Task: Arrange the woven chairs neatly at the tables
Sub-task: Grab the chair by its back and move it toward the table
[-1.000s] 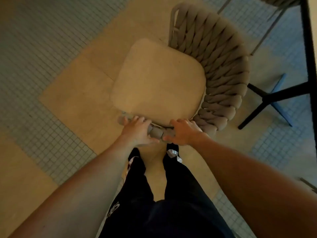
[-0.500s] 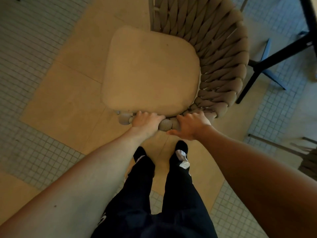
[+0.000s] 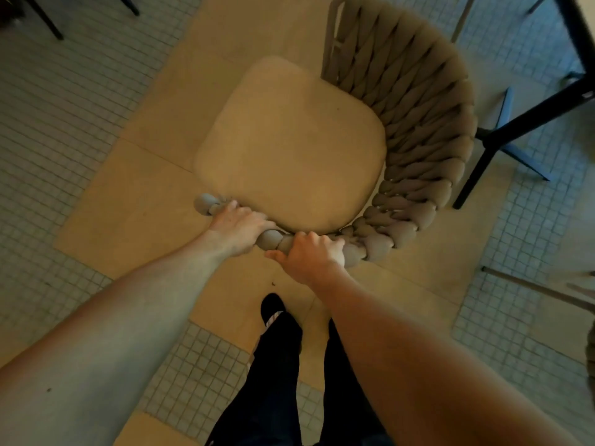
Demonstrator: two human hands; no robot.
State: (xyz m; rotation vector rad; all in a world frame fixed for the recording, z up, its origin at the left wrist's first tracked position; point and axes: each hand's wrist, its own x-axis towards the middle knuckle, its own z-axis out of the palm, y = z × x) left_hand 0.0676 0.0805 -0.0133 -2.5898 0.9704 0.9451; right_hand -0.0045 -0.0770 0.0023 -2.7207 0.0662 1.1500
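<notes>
1. We look straight down on one woven chair [image 3: 418,149]: tan rope wound round a curved back and arm frame, with a pale seat cushion [image 3: 289,143] inside it.
2. The chair stands on a strip of large beige floor slabs [image 3: 135,201], with small grey mosaic tiles [image 3: 64,107] on either side.
3. The left hand [image 3: 236,228] grips the near rope-wrapped rail of the chair, fingers curled over the top towards the cushion, close to the rail's free end.
4. The right hand [image 3: 310,254] grips the same rail just beside the left, fingers wrapped over it and thumb underneath on our side. The two hands are near each other but not touching.
5. Both forearms reach forward from the lower edge of the view, nearly straight.
6. A table's dark legs [image 3: 515,130] stand just to the right of the chair back; a dark table edge [image 3: 576,37] runs along the upper right corner. The chair sits beside this table, not tucked under it.
7. Below the hands we see dark trousers [image 3: 277,365] and one dark shoe [image 3: 272,305] on the beige strip.
8. More thin dark furniture legs [image 3: 48,20] show at the upper left, well apart from the chair.
</notes>
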